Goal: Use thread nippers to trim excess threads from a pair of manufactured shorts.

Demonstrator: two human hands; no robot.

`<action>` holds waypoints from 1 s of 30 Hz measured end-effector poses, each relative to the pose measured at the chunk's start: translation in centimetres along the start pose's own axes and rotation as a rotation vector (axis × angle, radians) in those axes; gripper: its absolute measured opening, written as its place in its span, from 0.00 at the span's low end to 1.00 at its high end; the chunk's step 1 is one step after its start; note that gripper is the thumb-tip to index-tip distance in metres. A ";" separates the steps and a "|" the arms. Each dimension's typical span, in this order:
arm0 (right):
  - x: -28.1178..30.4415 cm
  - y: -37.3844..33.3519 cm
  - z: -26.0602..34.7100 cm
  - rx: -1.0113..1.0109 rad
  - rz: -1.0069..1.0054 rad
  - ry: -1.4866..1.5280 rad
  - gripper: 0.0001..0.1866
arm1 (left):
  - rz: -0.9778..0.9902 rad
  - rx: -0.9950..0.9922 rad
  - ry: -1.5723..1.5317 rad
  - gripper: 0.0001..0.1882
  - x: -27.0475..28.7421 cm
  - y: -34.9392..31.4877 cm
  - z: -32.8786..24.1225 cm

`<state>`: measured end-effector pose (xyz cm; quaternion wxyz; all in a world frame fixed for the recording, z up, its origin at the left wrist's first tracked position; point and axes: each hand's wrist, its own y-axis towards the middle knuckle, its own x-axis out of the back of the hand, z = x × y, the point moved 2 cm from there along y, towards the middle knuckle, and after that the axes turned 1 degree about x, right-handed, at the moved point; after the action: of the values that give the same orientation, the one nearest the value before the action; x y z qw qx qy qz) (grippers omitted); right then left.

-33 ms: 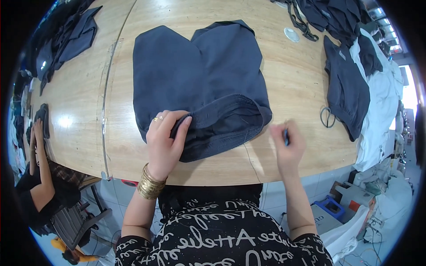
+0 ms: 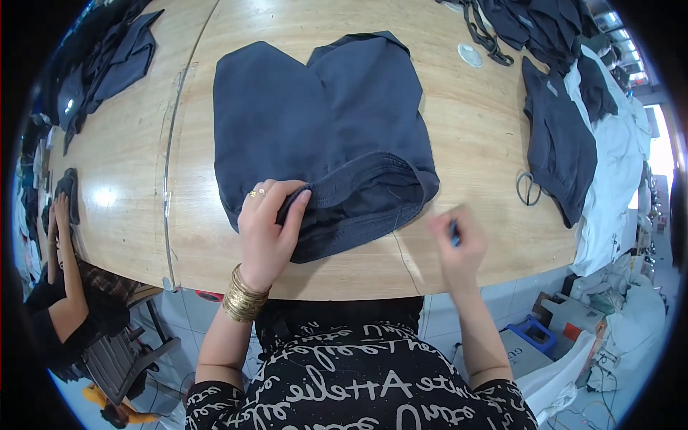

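Note:
Dark navy shorts [image 2: 279, 122] lie spread on the wooden table in front of me, legs pointing away. Their gathered waistband [image 2: 358, 179] gapes at the near side, showing the inside. My left hand [image 2: 269, 222] pinches the waistband's left part between thumb and fingers. Just right of the waistband, apart from the cloth, my right hand [image 2: 460, 240] is closed around a small blue tool [image 2: 454, 233]; motion blur hides its kind. A loose thread [image 2: 405, 258] runs from the waistband's lower edge down to the table's front edge.
Another dark garment [image 2: 559, 140] lies at the right beside white cloth [image 2: 609, 165] and a dark loop [image 2: 528, 189]. A round whitish disc [image 2: 469, 55] sits farther back. Dark clothes [image 2: 125, 64] lie far left. At left, a co-worker's arms [image 2: 66, 244] rest at the table.
My right hand has shifted slightly down and to the left with the small blue tool. The left hand and the shorts stay almost the same.

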<state>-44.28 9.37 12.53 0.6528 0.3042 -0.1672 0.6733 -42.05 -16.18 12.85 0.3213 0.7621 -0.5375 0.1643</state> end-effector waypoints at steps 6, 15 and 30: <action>-1.5 -1.2 0.4 0.204 0.044 -0.008 0.26 | -0.062 -0.233 0.171 0.08 -1.4 -0.1 -3.0; -3.2 0.5 -3.2 -0.115 0.085 -0.109 0.23 | 0.414 -0.163 0.010 0.22 -6.9 -2.8 -1.6; 1.9 -1.5 -4.2 -0.483 0.156 0.667 0.06 | 0.455 -0.145 -0.019 0.26 -7.1 -1.9 -1.2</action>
<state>-43.54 13.55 10.28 0.6708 -0.1058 -0.1222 0.7238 -42.80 -9.91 8.85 0.3249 0.5977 -0.7088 0.1864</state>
